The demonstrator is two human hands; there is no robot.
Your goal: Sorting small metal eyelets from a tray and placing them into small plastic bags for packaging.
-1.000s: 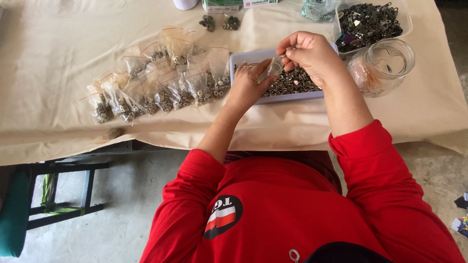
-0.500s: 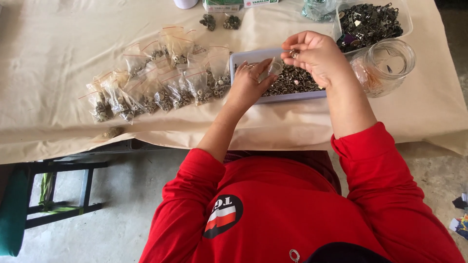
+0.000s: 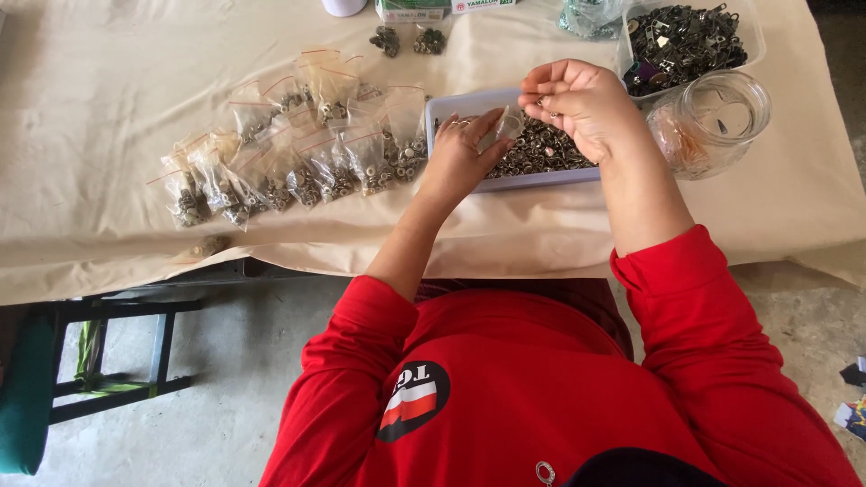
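My left hand [image 3: 458,155] pinches a small clear plastic bag [image 3: 505,124] open over a shallow lavender tray [image 3: 456,104] full of small metal pieces [image 3: 550,153]. My right hand [image 3: 582,99] hovers just right of the bag's mouth, fingertips pinched together on what looks like a few small metal pieces. Both arms wear red sleeves pushed up. Left of the tray lie several filled small bags [image 3: 298,158] with red zip strips, spread on the beige cloth.
A clear tub of dark metal parts [image 3: 686,41] stands at the back right, a glass jar [image 3: 717,122] beside the tray. Two small piles of metal bits [image 3: 406,41] and boxes lie at the back. A green-seated stool [image 3: 54,379] stands below left of the table.
My right hand has shifted slightly, staying over the tray by the bag's mouth. My left hand keeps the bag in place.
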